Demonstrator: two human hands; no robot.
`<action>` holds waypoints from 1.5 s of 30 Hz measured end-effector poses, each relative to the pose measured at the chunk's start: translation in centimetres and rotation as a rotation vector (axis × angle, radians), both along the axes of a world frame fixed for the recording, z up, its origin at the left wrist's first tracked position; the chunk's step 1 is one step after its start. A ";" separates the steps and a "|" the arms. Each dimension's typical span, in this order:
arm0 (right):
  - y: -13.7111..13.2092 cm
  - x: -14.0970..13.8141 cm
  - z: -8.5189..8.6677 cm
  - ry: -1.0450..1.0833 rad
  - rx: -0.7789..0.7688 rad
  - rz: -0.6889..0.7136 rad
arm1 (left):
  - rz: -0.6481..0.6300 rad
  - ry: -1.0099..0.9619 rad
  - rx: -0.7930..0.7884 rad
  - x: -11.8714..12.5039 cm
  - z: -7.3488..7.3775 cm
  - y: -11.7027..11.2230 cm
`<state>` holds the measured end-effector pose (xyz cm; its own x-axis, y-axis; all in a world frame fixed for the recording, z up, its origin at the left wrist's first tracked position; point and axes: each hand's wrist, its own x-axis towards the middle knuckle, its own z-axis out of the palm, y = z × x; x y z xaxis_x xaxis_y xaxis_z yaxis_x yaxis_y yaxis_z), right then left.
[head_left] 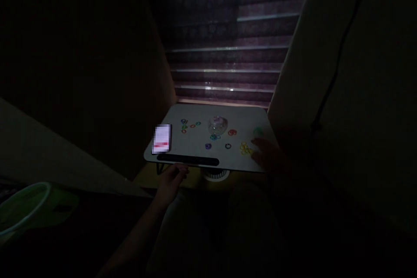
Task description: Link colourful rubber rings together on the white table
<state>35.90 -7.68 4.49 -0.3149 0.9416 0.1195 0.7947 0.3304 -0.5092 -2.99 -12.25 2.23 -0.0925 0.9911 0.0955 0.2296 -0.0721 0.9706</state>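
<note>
My right hand (pixel 267 155), dim and partly lost in shadow, is over the right side of the white lap table (pixel 202 115). Its thumb and forefinger are spread beside a cluster of small yellow rings (pixel 245 149), and I see nothing between them. Just beyond the fingertips lies a blurred green clump (pixel 258 131). My left hand (pixel 172 178) rests at the table's front edge with its fingers curled in; no object shows in it. A clear round bowl (pixel 217 126) stands mid-table, with teal rings (pixel 213 137) at its base.
Red rings (pixel 232 132), purple rings (pixel 208 146), a dark ring (pixel 228 146) and mixed rings (pixel 184 127) lie in separate groups. A lit phone (pixel 161 138) is at left, behind a black slot (pixel 188 160). A green tub (pixel 39 208) stands on the floor.
</note>
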 end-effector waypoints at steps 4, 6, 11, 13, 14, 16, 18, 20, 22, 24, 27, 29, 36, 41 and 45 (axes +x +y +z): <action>0.3 -3.8 -1.5 -0.016 0.299 -0.044 | 0.036 -0.006 0.067 -0.3 0.6 1.2; 0.3 -5.5 -2.7 -0.058 0.379 -0.069 | 0.037 0.005 0.090 -0.4 1.0 1.9; 2.1 -7.2 -4.0 -0.039 0.576 -0.113 | -0.028 0.150 0.168 -1.3 2.4 4.1; 3.2 -6.9 -4.3 -0.029 0.637 -0.125 | -0.029 0.307 0.151 -2.0 3.2 5.4; 3.7 -6.6 -4.5 -0.034 0.650 -0.141 | -0.018 0.394 0.120 -2.4 3.5 6.1; 4.4 -6.0 -5.2 -0.039 0.679 -0.154 | 0.007 0.565 -0.009 -3.0 4.3 7.7; 4.9 -5.6 -5.9 -0.047 0.697 -0.141 | 0.035 0.768 -0.061 -3.4 5.0 9.2; 5.1 -5.4 -6.5 -0.054 0.725 -0.129 | -0.015 0.978 -0.025 -3.2 5.6 10.7; 5.1 -5.5 -6.8 -0.061 0.756 -0.123 | -0.096 1.115 0.007 -2.7 5.9 11.9; 5.1 -5.6 -7.0 -0.070 0.762 -0.107 | -0.140 1.159 0.013 -2.0 5.9 13.0; 4.9 -5.7 -6.8 -0.087 0.734 -0.082 | -0.164 1.201 0.017 -1.1 5.5 14.0; 4.7 -5.7 -6.6 -0.090 0.721 -0.070 | -0.172 1.227 0.019 -0.7 5.2 14.5; 4.4 -5.7 -6.1 -0.097 0.689 -0.058 | -0.129 1.218 0.003 -0.2 4.5 15.1; 4.6 -5.5 -6.4 -0.060 0.687 -0.032 | -0.082 1.076 -0.015 -0.5 4.1 15.1; 4.5 -5.3 -6.1 -0.024 0.636 -0.033 | -0.054 0.875 0.015 -0.5 3.8 14.5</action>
